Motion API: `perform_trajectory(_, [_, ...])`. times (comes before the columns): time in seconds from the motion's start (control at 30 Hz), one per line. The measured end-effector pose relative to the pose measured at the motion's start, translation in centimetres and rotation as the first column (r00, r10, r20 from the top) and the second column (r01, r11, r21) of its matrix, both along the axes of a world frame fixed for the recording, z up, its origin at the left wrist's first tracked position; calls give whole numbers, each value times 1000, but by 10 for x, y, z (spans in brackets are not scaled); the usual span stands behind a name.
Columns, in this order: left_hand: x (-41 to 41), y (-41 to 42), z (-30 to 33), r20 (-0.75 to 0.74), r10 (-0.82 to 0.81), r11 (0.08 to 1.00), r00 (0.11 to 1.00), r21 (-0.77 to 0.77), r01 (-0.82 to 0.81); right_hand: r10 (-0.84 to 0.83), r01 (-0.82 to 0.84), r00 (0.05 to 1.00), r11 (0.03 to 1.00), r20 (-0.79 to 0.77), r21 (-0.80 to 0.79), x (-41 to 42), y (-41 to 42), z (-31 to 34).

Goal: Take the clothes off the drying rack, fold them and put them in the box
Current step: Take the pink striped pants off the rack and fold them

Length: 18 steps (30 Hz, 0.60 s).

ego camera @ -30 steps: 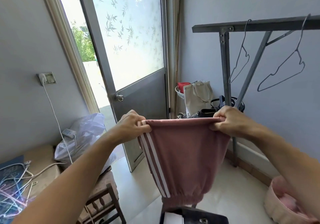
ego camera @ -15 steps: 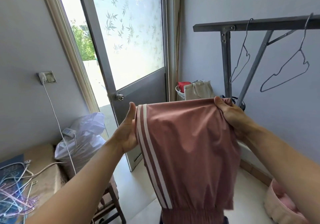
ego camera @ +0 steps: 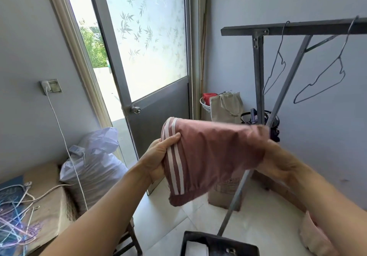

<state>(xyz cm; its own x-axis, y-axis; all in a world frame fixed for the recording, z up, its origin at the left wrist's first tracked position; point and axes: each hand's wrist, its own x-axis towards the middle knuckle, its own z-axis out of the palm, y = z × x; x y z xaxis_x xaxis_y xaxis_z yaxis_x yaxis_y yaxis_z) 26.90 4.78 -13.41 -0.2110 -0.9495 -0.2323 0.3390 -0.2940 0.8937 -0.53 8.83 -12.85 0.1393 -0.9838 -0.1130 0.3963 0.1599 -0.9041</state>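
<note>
Dusty pink trousers with two white side stripes are folded over and held in the air in front of me. My left hand grips their striped left edge, thumb on top. My right hand, blurred, holds the right side from underneath. A dark box with something white inside lies at the bottom edge, below the trousers. The grey metal drying rack stands at the right with two bare wire hangers on its bar.
A half-glazed door stands ajar ahead. A full white plastic sack sits at the left beside a low surface strewn with loose hangers. A cord hangs from a wall socket. Bags fill the corner; a pink basket is low right.
The trousers hung full length from both hands; they are now folded up into a shorter bundle and lowered. My right hand has shifted under the cloth.
</note>
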Motion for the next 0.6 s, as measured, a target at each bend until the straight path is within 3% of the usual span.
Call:
perform_trajectory(0.1, [2, -3, 0, 14, 65, 997, 998, 36, -66, -91, 104, 976, 993, -198, 54, 6, -8, -10])
perform_trajectory(0.27, [-5, -9, -3, 157, 230, 973, 961, -33, -227, -325, 327, 926, 945, -193, -20, 14, -22, -7])
perform_trajectory(0.4, [-12, -15, -13, 325, 354, 935, 877, -148, -323, -442, 499, 765, 866, -468, -3, 22, -33, -27])
perform_trajectory(0.53, [-9, -19, -19, 364, 245, 969, 899, -126, -213, -404, 478, 764, 878, -502, 22, 23, -35, -31])
perform_trajectory(0.6, [-8, -18, -15, 341, 161, 987, 926, -81, -141, -353, 423, 842, 901, -408, 93, 22, -35, -27])
